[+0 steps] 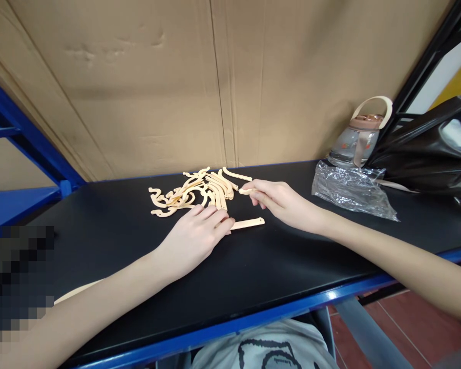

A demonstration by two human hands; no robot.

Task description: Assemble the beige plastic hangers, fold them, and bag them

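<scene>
Several cream-coloured curved plastic pieces [192,192] lie in a loose pile on the black tabletop [276,277]. Some are hook-shaped, others are long bars with a bent end. My left hand [197,233] is closed at the near side of the pile, its fingers over a cream plastic bar [249,223] whose flat end with a small hole sticks out to the right. My right hand [276,202], at the pile's right side, pinches another cream plastic piece [247,191] between thumb and fingers. Most of that piece is hidden by the hand.
A cardboard panel [157,102] stands along the table's back edge. At the right are a drink bottle [355,146] with a carrying loop, a crumpled clear plastic bag [349,192] and a black bag [418,159]. A blue metal frame [30,138] rises at the left.
</scene>
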